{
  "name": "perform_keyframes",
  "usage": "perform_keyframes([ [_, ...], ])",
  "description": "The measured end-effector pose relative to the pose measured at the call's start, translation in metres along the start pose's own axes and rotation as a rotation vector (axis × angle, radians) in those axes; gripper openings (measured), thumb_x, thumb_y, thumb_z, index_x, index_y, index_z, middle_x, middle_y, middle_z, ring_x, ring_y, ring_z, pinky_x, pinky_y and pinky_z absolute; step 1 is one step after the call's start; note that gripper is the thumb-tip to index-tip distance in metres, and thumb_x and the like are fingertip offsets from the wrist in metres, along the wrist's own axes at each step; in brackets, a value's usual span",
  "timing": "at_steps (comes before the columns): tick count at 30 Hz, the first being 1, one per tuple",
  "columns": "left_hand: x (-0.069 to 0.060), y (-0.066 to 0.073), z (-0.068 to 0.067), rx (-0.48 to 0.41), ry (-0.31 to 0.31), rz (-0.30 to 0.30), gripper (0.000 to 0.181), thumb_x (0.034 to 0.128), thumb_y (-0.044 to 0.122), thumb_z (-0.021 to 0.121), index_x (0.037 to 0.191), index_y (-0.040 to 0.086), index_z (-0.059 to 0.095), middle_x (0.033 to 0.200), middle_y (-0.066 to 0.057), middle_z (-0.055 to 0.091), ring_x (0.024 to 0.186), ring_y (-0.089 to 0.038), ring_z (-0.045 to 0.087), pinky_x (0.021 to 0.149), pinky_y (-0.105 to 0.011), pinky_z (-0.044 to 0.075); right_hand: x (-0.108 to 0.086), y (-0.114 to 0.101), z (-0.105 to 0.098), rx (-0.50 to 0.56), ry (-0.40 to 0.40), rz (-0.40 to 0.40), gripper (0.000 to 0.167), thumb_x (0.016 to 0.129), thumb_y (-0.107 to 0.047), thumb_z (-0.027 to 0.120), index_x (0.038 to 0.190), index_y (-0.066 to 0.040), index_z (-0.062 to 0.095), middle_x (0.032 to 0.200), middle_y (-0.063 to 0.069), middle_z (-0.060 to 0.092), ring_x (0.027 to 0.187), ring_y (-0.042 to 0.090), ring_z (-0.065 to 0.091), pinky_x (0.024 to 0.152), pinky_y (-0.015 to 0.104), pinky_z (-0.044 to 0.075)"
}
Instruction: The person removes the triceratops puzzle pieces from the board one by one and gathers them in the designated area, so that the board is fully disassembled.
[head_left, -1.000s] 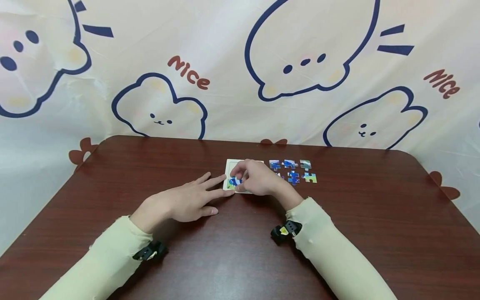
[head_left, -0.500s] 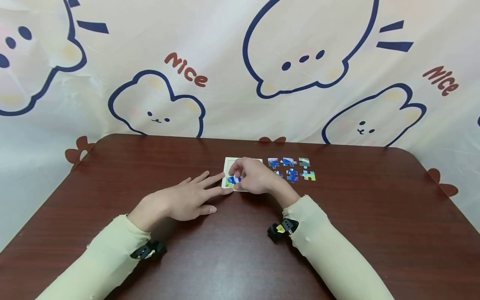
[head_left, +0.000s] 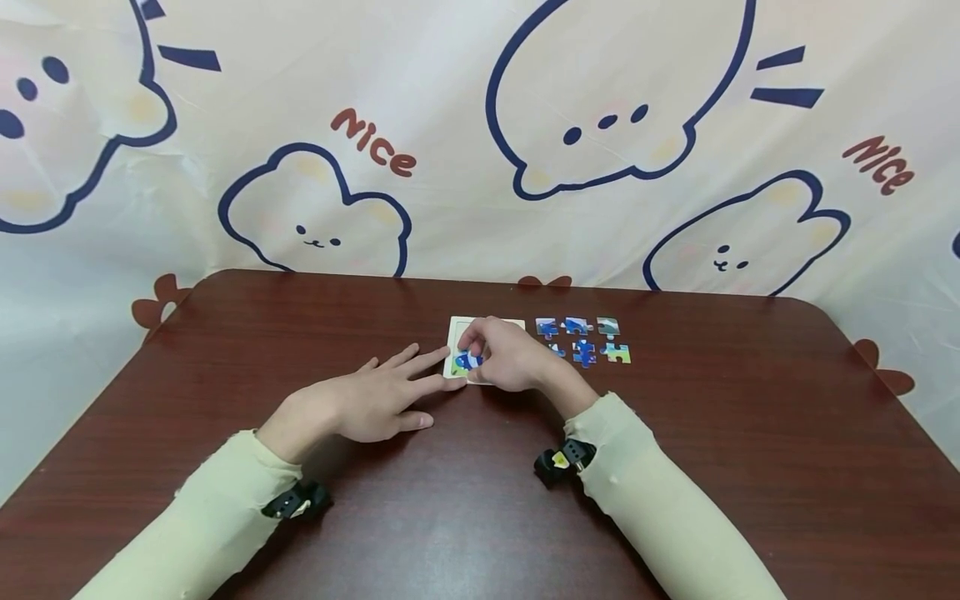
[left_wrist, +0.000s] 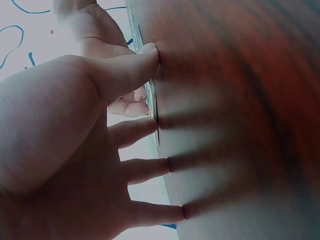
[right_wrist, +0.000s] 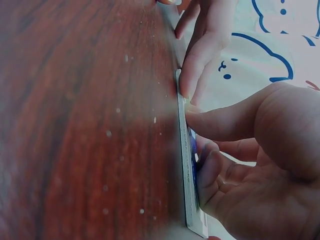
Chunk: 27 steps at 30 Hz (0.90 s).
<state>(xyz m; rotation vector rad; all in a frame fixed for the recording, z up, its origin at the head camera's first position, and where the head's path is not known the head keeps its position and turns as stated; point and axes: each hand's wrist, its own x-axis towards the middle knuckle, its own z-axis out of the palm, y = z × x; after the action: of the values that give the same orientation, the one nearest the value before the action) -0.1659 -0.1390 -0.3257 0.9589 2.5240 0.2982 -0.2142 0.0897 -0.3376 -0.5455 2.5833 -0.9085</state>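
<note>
In the head view, a jigsaw puzzle tray (head_left: 456,329) with a pale frame lies flat on the table, with blue-and-green picture showing in its lower left part. My left hand (head_left: 378,400) is spread with straight fingers, its fingertips touching the tray's left edge and near corner. Above the tray, my right hand (head_left: 513,354) has bent fingers and thumb around a blue puzzle piece (head_left: 469,361). In the right wrist view its thumb (right_wrist: 225,120) and curled fingers rest at the tray (right_wrist: 187,170), with a bit of blue between them. The hand hides much of the tray.
Several loose puzzle pieces (head_left: 583,353) lie in two rows right of the tray, one partly behind the right wrist. The dark wooden table (head_left: 450,517) runs back to a printed curtain (head_left: 450,100).
The camera view shifts slightly. Both hands keep nearly the same places at the tray, and the loose pieces stay where they were.
</note>
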Motion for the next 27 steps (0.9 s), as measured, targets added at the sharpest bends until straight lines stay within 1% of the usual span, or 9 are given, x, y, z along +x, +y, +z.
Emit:
perform_keyframes([
  [6,0.0001,-0.0006,0.0003,-0.005,0.0,0.004,0.06,0.11,0.032,0.058,0.165,0.037,0.036,0.18,-0.01,0.016,0.163,-0.053,0.015,0.116,-0.086,0.023,-0.0001,0.0003,0.0004,-0.004,0.008,-0.01,0.038,0.092,-0.004,0.079,0.127,-0.008,0.063,0.109,0.009,0.061,0.093,0.022,0.057,0.085,0.032,0.051],
  [11,0.0002,-0.0003,0.0,-0.006,0.003,0.003,0.06,0.1097,0.032,0.059,0.165,0.037,0.037,0.18,-0.01,0.016,0.163,-0.052,0.014,0.116,-0.086,0.023,-0.0001,-0.0001,-0.0001,-0.011,0.013,-0.006,0.038,0.093,-0.005,0.079,0.127,-0.009,0.062,0.109,0.009,0.061,0.094,0.022,0.058,0.086,0.032,0.051],
  [18,0.0006,-0.0009,0.0005,-0.014,0.004,0.004,0.059,0.1099,0.031,0.059,0.165,0.037,0.037,0.18,-0.009,0.015,0.163,-0.053,0.015,0.115,-0.087,0.023,0.0005,0.0009,-0.001,-0.013,0.025,-0.013,0.042,0.09,-0.005,0.082,0.126,-0.009,0.06,0.111,0.009,0.063,0.095,0.022,0.059,0.088,0.032,0.052],
  [27,0.0011,-0.0007,0.0003,-0.015,0.006,0.008,0.058,0.1105,0.031,0.057,0.165,0.038,0.038,0.18,-0.008,0.015,0.163,-0.053,0.015,0.115,-0.086,0.023,-0.0007,0.0009,-0.0013,0.001,0.029,-0.01,0.043,0.089,-0.004,0.083,0.125,-0.01,0.06,0.108,0.009,0.063,0.094,0.021,0.059,0.084,0.031,0.051],
])
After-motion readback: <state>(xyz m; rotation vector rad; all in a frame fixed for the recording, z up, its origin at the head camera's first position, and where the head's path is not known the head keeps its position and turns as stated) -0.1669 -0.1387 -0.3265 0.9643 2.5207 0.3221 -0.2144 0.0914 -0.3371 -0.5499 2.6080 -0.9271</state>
